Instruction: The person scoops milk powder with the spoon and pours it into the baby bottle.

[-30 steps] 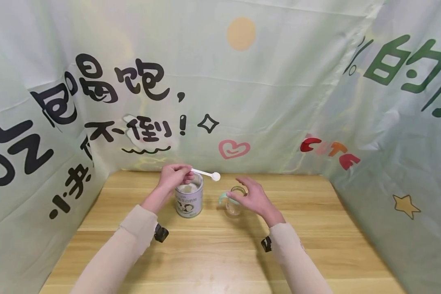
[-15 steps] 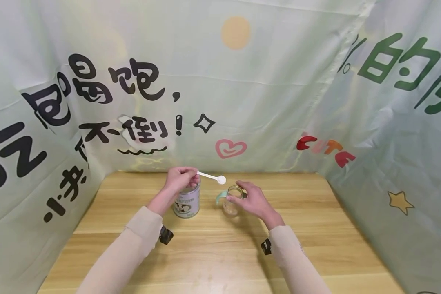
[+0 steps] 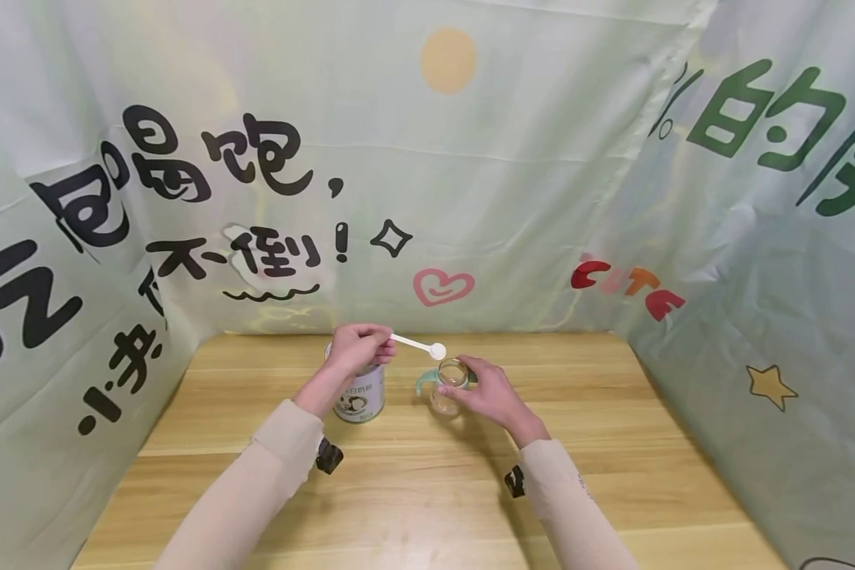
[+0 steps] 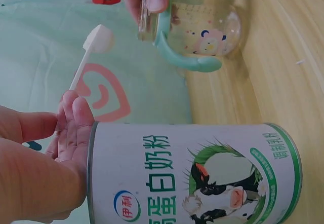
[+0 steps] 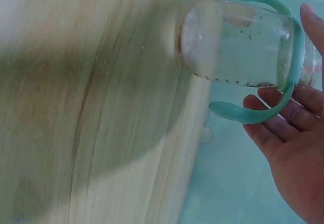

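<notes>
My left hand (image 3: pixel 359 348) pinches the handle of a white measuring scoop (image 3: pixel 438 351) above the milk powder can (image 3: pixel 362 398). White powder heaps the scoop's bowl in the left wrist view. Printed with a cow, the can (image 4: pixel 202 178) stands upright just under that hand; its open top is mostly hidden by the hand. To the right stands a clear baby bottle (image 3: pixel 445 404) with mint-green side handles and no cap. My right hand (image 3: pixel 495 393) grips it around the neck, thumb in front. The scoop's bowl hangs just above and left of the bottle's mouth.
A wooden table (image 3: pixel 427 507) carries the can and bottle near its back edge. Printed cloth walls (image 3: pixel 370 95) rise behind it and on both sides. Small white specks (image 5: pixel 104 64) lie on the wood in the right wrist view.
My left hand has carried the scoop rightward from over the can's opening, towards the bottle. My right hand has closed in around the bottle's neck. The head view has shifted slightly.
</notes>
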The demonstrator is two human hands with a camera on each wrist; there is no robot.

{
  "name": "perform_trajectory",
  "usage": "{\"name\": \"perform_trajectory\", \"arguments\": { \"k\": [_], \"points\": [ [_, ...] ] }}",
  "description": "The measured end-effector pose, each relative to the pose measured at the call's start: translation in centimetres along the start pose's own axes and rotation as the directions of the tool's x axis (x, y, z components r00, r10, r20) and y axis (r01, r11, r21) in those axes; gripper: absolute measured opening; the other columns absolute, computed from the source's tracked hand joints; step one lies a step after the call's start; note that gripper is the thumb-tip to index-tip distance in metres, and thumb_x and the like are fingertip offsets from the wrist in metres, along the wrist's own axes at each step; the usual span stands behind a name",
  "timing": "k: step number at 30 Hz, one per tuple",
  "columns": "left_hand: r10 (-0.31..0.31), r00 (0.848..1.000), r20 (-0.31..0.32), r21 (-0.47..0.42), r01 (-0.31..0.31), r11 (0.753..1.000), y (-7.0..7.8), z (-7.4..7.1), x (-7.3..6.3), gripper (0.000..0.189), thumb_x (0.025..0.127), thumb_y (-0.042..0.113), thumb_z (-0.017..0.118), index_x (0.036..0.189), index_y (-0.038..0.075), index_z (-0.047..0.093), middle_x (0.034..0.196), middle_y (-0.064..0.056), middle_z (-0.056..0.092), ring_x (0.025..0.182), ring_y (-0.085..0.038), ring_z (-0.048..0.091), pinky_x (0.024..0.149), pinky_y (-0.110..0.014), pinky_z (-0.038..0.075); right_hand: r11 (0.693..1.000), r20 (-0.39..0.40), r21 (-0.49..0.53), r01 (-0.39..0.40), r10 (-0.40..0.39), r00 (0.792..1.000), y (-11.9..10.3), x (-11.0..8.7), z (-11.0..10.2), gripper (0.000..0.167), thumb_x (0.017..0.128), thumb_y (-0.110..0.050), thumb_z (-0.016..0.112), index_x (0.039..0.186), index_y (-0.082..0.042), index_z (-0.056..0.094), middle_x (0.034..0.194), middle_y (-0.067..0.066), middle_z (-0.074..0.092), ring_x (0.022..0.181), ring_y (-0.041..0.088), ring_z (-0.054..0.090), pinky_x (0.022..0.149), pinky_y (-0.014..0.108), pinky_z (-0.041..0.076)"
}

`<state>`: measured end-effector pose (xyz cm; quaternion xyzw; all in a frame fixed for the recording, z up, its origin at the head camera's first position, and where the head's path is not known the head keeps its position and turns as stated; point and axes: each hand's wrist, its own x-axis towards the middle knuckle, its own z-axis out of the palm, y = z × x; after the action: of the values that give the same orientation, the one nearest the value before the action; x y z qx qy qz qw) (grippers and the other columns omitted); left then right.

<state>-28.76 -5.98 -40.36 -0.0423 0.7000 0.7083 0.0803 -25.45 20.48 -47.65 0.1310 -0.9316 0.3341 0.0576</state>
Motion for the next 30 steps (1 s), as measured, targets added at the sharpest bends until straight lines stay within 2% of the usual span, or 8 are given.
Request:
{"name": "perform_trajectory", "arguments": {
  "k": [5, 9, 14, 24, 30],
  "points": [
    [0.01, 1.0, 0.017, -0.008, -0.009, 1.0, 0.1, 0.6, 0.1, 0.024, 0.102, 0.009, 0.067, 0.12, -0.007, 0.072, 0.101, -0.022, 0.077, 0.07, -0.01, 0.073, 0.072, -0.025, 0.064, 1.0, -0.017, -0.006, 0.009, -0.009, 1.0, 0.2, 0.1, 0.1, 0.073, 0.089, -0.045, 0.084, 0.142, -0.001, 0.062, 0.141, 0.02, 0.067, 0.131, 0.039, 0.063, 0.114, 0.053, 0.049],
    [0.006, 1.0, 0.018, -0.014, -0.006, 1.0, 0.2, 1.0, 0.1, 0.023, 0.102, 0.008, 0.067, 0.119, -0.007, 0.072, 0.094, -0.016, 0.078, 0.07, -0.01, 0.073, 0.072, -0.026, 0.065, 1.0, -0.015, -0.003, 0.003, -0.003, 1.0, 0.3, 0.2, 0.2, 0.073, 0.089, -0.045, 0.084, 0.142, -0.001, 0.062, 0.139, 0.02, 0.068, 0.13, 0.039, 0.064, 0.114, 0.053, 0.049],
    [0.008, 1.0, 0.016, -0.006, -0.008, 1.0, 0.3, 1.4, 0.1, 0.022, 0.102, 0.008, 0.067, 0.118, -0.006, 0.073, 0.092, -0.015, 0.077, 0.07, -0.01, 0.073, 0.072, -0.027, 0.065, 1.0, -0.005, 0.003, -0.007, 0.007, 1.0, 0.2, 0.2, 0.1, 0.072, 0.088, -0.045, 0.084, 0.143, -0.003, 0.062, 0.138, 0.018, 0.069, 0.13, 0.038, 0.065, 0.114, 0.053, 0.049],
    [0.059, 0.998, 0.039, 0.01, -0.059, 0.998, 0.3, 2.0, -0.3, 0.021, 0.102, 0.006, 0.067, 0.117, -0.008, 0.074, 0.106, -0.03, 0.076, 0.069, -0.011, 0.073, 0.074, -0.028, 0.065, 1.0, -0.004, -0.002, -0.007, 0.007, 1.0, 0.4, 0.1, 0.2, 0.077, 0.089, -0.046, 0.083, 0.146, -0.001, 0.058, 0.139, 0.02, 0.068, 0.131, 0.039, 0.064, 0.114, 0.053, 0.049],
    [0.068, 0.997, 0.043, 0.011, -0.068, 0.998, 0.4, 2.1, -0.5, 0.02, 0.101, 0.003, 0.067, 0.116, -0.008, 0.074, 0.103, -0.028, 0.076, 0.07, -0.011, 0.073, 0.074, -0.029, 0.065, 1.0, -0.003, -0.009, -0.005, 0.005, 1.0, 0.3, 0.1, 0.2, 0.078, 0.09, -0.047, 0.083, 0.147, 0.0, 0.057, 0.14, 0.02, 0.067, 0.131, 0.04, 0.063, 0.114, 0.054, 0.049]
  ]
}}
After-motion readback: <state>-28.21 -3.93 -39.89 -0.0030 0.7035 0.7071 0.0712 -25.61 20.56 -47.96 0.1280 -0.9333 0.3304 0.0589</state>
